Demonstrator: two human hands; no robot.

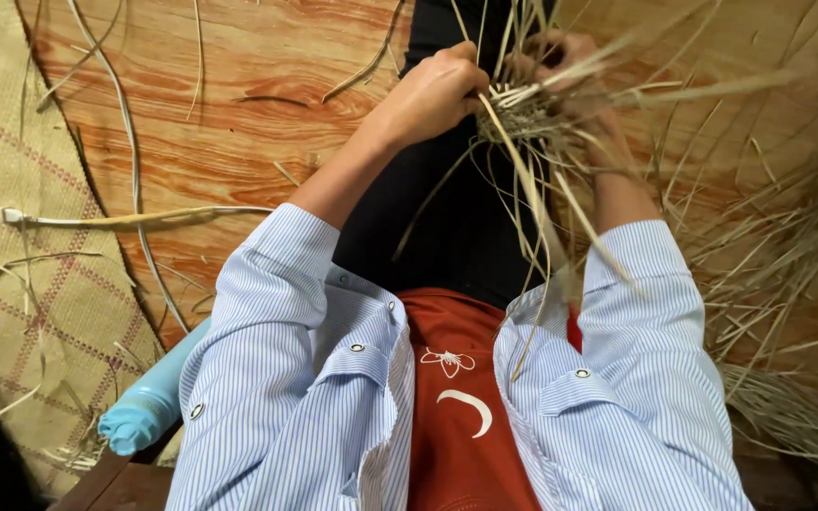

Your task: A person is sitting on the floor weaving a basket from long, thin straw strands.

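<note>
Gripping one straw bundle (523, 114) — left hand (437, 90) and right hand (560, 57), fingers closed.

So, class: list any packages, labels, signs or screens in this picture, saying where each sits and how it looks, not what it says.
Bottle: lower left, lying beside the person's left sleeve; a light blue cylinder; no label shows.
Shirt print: centre bottom, on the red shirt; a small white flower-like shape above a white crescent.
No signs or screens are in view.
</note>
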